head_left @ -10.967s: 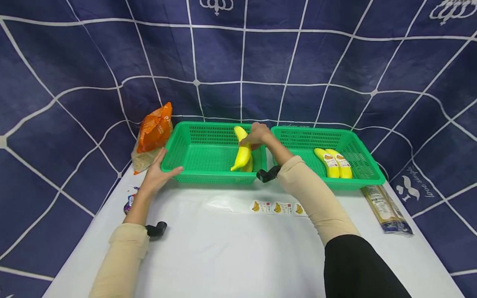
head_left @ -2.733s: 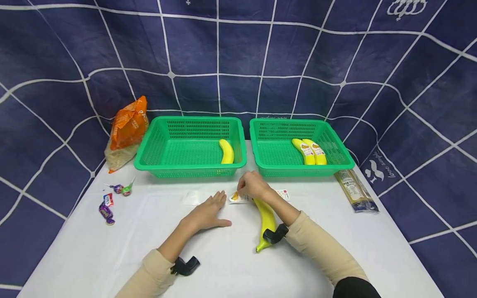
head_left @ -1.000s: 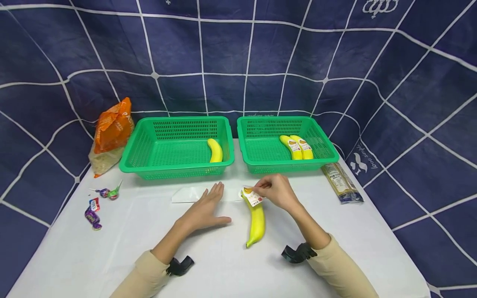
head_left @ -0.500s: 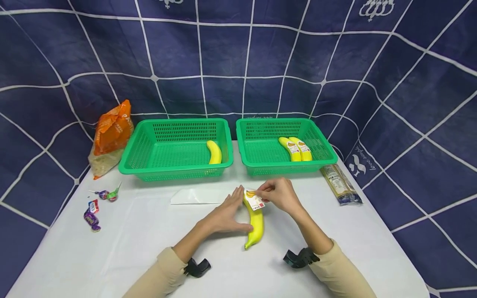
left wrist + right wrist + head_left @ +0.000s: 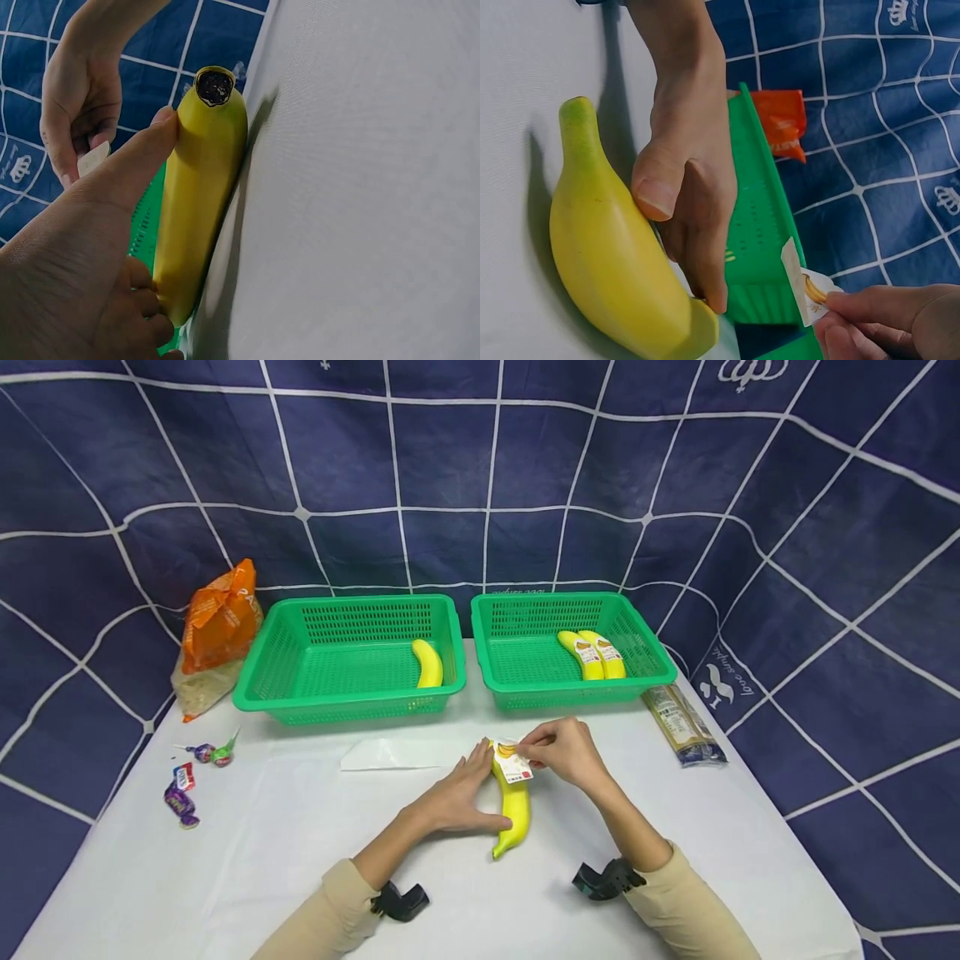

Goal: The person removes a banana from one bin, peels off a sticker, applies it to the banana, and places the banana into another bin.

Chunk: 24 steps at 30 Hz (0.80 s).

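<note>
Watching the head view from my end, the left hand (image 5: 456,793) is lying against the long yellow plastic-looking banana (image 5: 512,797) on the white tabletop (image 5: 300,860), thumb pressed on one side and fingers along the other, so it steadies the fruit rather than wrapping it. Left wrist view shows the same thing up close: thumb (image 5: 131,169) flat on the peel, banana's dark tip pointing up and away, fingertips tucked under its far end

The right hand (image 5: 566,752) pinches a small white sticker with a banana picture (image 5: 512,764) between thumb and fingertips, right at the upper end of the banana. I can't tell if the sticker is actually touching the peel yet; in the right wrist view it looks held a little apart from it (image 5: 806,289)

That banana sits mid-table, just in front of the two baskets. The left green plastic mesh basket (image 5: 255,689) has one bare banana (image 5: 429,663) in it, and the right green mesh basket (image 5: 660,664) holds two bananas with labels on (image 5: 591,654), side by side

Also around: an orange crinkly snack bag (image 5: 217,627) left of the baskets, a few wrapped candies (image 5: 187,772) near the left edge, a white backing sheet (image 5: 390,753) by the left hand, and a long clear packet (image 5: 682,727) on the right
</note>
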Tool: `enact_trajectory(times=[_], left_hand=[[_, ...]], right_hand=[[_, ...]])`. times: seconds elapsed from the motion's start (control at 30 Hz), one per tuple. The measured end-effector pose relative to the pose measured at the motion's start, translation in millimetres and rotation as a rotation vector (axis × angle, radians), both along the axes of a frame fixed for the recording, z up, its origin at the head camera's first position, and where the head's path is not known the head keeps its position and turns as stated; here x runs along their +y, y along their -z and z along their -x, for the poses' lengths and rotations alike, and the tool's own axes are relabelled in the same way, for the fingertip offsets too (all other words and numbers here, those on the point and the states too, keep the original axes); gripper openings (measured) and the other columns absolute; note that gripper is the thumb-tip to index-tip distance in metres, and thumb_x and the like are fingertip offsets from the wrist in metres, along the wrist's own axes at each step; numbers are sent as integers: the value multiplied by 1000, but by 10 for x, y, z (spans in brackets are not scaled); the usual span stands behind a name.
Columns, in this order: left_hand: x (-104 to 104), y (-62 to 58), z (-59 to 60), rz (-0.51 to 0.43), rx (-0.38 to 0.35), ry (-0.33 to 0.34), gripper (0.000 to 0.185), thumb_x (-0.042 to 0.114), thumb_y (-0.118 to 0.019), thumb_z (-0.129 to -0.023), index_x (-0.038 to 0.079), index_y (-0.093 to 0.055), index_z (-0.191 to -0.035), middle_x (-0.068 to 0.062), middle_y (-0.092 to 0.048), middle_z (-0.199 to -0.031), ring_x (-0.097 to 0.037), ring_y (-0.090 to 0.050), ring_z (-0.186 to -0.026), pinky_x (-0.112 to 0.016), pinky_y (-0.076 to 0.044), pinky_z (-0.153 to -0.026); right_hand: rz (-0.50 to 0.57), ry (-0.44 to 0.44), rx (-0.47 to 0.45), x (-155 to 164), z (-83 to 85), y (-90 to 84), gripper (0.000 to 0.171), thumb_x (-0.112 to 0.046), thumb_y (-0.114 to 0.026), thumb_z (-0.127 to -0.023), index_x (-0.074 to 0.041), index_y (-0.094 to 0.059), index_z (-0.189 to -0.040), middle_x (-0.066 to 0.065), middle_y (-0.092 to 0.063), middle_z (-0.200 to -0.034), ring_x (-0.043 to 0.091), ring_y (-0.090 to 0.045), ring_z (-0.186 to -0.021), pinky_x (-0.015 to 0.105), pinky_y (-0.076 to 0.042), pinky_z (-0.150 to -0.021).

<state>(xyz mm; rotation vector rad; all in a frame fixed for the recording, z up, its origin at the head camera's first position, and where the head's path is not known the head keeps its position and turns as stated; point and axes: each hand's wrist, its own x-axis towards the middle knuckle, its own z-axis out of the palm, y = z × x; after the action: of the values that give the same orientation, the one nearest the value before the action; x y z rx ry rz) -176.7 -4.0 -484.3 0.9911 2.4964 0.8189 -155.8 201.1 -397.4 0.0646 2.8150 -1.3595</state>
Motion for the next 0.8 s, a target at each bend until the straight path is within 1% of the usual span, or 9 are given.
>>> enact_trajectory(times=[0.1, 0.27, 0.33, 0.4, 0.5, 0.67, 0.8], left_hand=[[-4, -3, -5, -14, -31, -14, 122, 70, -70, -72, 6, -9, -157, -6, 5, -166, -20, -2, -153, -43, -16, -124], [-13, -1, -12, -22, -62, -28, 123, 71, -71, -71, 8, -8, -157, -3, 6, -166, -21, -4, -153, -43, -25, -122], [-16, 3, -6, -22, -58, -25, 124, 71, -70, -71, 8, -7, -157, -3, 6, -166, -20, -4, -153, -43, -26, -121], [-17, 7, 1, -18, -50, -23, 123, 72, -69, -72, 8, -8, -157, -3, 6, -166, -19, -4, -153, -42, -26, -121], [-17, 10, 6, -6, -40, -19, 123, 73, -68, -72, 8, -7, -157, -3, 6, -166, -18, -3, -153, -42, -27, -121], [-13, 3, -7, 5, -39, -27, 123, 74, -67, -72, 9, -7, -157, -3, 6, -166, -20, -5, -153, -44, -28, -120], [-5, -7, -18, 8, -43, -35, 122, 74, -66, -73, 10, -7, -157, -2, 5, -166, -22, -7, -153, -46, -29, -119]], right_hand=[[6, 21, -18, 4, -10, 21, 11, -14, -81, -77, -4, -77, -81, 6, -74, -69, 13, -68, -56, 42, -60, -64], [23, 38, -40, 3, -33, 102, 11, -14, -82, -76, -5, -77, -79, 5, -73, -66, 18, -70, -58, 32, -58, -58], [32, 31, -35, 0, -42, 142, 10, -14, -82, -76, -5, -77, -80, 4, -73, -66, 21, -71, -60, 32, -59, -58], [43, 25, -31, -3, -53, 176, 10, -13, -82, -76, -5, -77, -79, 4, -73, -67, 23, -71, -60, 36, -59, -59], [50, 14, -15, -5, -71, 226, 10, -12, -82, -76, -4, -77, -79, 5, -73, -67, 23, -71, -60, 39, -60, -61], [51, 16, -1, 10, -90, 311, 10, -13, -81, -77, -4, -77, -78, 5, -72, -65, 24, -71, -59, 36, -59, -58], [43, 13, 5, 20, -88, 352, 10, -15, -82, -76, -6, -77, -76, 3, -72, -63, 23, -70, -57, 31, -57, -54]])
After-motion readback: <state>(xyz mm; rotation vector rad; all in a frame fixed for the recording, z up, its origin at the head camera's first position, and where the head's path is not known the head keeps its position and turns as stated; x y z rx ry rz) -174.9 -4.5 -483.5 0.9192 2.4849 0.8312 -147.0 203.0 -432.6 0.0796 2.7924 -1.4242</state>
